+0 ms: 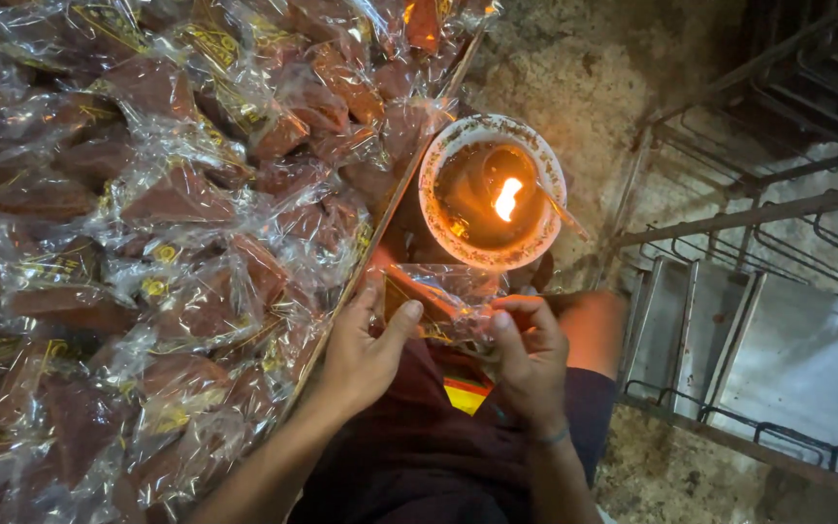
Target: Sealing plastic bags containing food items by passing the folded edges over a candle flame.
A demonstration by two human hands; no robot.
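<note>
Both hands, left and right, pinched one clear plastic packet shut-fingered; beyond them burned a flame bowl, with wrapped brown sweets heaped left and metal racks right.

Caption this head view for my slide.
Both hands, left hand and right hand, hold a clear plastic packet near a burning wax-filled bowl.

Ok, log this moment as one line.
left hand + right hand: hold clear packet | beside lit lamp bowl | packet pile left
</note>
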